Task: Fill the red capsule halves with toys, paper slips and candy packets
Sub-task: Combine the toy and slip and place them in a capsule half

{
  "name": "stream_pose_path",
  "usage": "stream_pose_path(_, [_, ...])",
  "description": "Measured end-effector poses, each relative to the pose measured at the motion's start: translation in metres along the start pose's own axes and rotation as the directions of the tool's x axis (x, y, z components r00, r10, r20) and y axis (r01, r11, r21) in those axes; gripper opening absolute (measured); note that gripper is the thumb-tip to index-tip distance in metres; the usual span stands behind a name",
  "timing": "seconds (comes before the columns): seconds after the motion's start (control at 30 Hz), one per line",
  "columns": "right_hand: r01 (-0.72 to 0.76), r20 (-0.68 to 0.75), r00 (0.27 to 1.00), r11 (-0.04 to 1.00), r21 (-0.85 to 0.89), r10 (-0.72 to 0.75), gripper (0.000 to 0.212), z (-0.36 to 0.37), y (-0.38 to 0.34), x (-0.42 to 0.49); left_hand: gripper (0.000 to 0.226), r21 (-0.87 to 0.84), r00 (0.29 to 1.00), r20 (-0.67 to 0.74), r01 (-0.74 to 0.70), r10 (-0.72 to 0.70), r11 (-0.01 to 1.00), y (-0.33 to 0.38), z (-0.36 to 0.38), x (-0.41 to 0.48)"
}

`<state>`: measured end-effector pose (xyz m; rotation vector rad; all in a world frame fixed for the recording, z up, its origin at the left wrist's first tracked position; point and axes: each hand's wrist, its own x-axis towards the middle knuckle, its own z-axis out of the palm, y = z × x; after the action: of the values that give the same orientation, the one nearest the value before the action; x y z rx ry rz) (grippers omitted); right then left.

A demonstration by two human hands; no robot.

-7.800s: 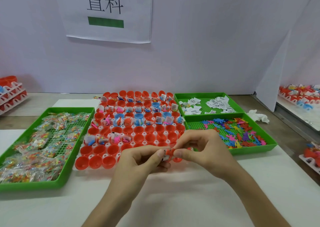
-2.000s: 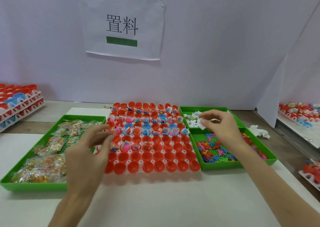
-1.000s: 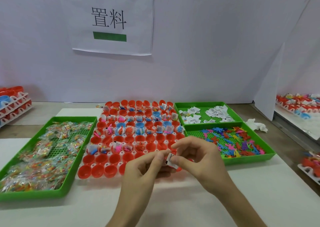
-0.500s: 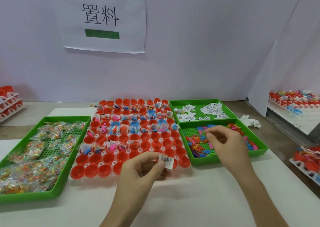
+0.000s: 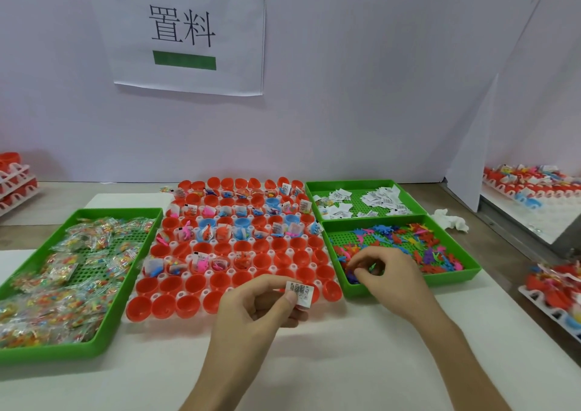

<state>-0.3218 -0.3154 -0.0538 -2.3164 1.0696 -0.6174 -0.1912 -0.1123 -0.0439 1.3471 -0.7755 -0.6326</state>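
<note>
The left hand (image 5: pixel 261 310) pinches a slip (image 5: pixel 300 292) between thumb and forefinger, near the front capsule halves (image 5: pixel 188 303). The right hand (image 5: pixel 393 272), fingers curled, is among toys (image 5: pixel 421 244) in the tray (image 5: pixel 456 280) beside; any grasp is unclear. Best to pinch one toy, then fill one empty half.

Bare hands (image 5: pixel 251 303) (image 5: pixel 390 272) and forearms

bg: white wall (image 5: pixel 377 80) | paper sign (image 5: pixel 188 33) | white tbl (image 5: pixel 314 363) | partition (image 5: pixel 465 159) R
</note>
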Motion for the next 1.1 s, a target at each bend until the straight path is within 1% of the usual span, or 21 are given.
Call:
stream_pose_path(0.07, [-0.005,-0.037,0.999,0.999,0.051,0.007,0.032,0.000,0.002,0.001,0.033,0.005,1.000,0.001,0.001,-0.001,1.000,0.000,0.000,-0.001])
stream_pose_path(0.27, [0.004,-0.207,0.977,0.976,0.219,0.043,0.028,-0.007,0.004,0.003,0.034,0.008,1.000,-0.001,0.009,-0.009,1.000,0.000,0.000,-0.001])
stream_pose_path(0.43, [0.034,-0.253,0.966,0.937,0.347,0.058,0.029,-0.007,0.003,0.003,0.038,-0.011,1.000,-0.015,0.013,-0.013,1.000,0.000,0.001,-0.001])
stream_pose_path(0.5, [0.032,-0.267,0.961,0.928,0.370,0.073,0.029,-0.008,0.002,0.002,0.039,-0.016,1.000,-0.016,0.015,-0.015,1.000,0.000,0.001,-0.001])
stream_pose_path(0.57, [0.033,-0.283,0.957,0.941,0.337,0.068,0.031,-0.009,0.000,0.001,0.038,-0.017,1.000,-0.016,0.016,-0.016,1.000,0.000,0.001,-0.001])
stream_pose_path(0.63, [0.022,-0.282,0.958,0.972,0.233,0.046,0.033,-0.011,0.000,0.000,0.037,-0.012,1.000,-0.013,0.016,-0.016,1.000,0.000,0.001,-0.001])
stream_pose_path(0.67, [-0.001,-0.262,0.964,0.986,0.164,0.045,0.032,-0.010,0.001,0.000,0.037,-0.010,1.000,-0.011,0.016,-0.016,1.000,-0.001,0.001,-0.001])
stream_pose_path(0.73, [-0.077,-0.186,0.979,0.995,0.058,0.086,0.023,-0.008,0.001,-0.001,0.035,-0.014,1.000,-0.011,0.017,-0.017,1.000,-0.001,0.001,-0.001])
stream_pose_path(0.8, [-0.122,-0.114,0.986,0.992,0.012,0.123,0.019,-0.005,0.001,-0.001,0.034,-0.015,1.000,-0.013,0.019,-0.019,1.000,-0.002,0.001,-0.001])
stream_pose_path(0.9, [-0.117,-0.097,0.989,0.993,-0.011,0.115,0.024,-0.003,0.002,-0.001,0.033,-0.016,1.000,-0.005,0.022,-0.022,1.000,-0.002,0.001,-0.002])
stream_pose_path(1.0, [-0.054,-0.157,0.985,0.995,0.089,0.068,0.027,-0.003,0.004,0.001,0.031,-0.020,1.000,-0.006,0.029,-0.029,0.999,-0.003,0.000,-0.002])
stream_pose_path(1.07, [0.026,-0.233,0.972,0.975,0.222,0.027,0.024,-0.006,0.002,0.002,0.026,-0.034,0.999,-0.013,0.039,-0.039,0.999,-0.004,0.000,-0.001])
stream_pose_path(1.1, [0.073,-0.260,0.965,0.947,0.312,0.011,0.022,-0.007,0.000,0.002,0.024,-0.041,0.999,-0.016,0.045,-0.045,0.998,-0.005,0.000,-0.001])
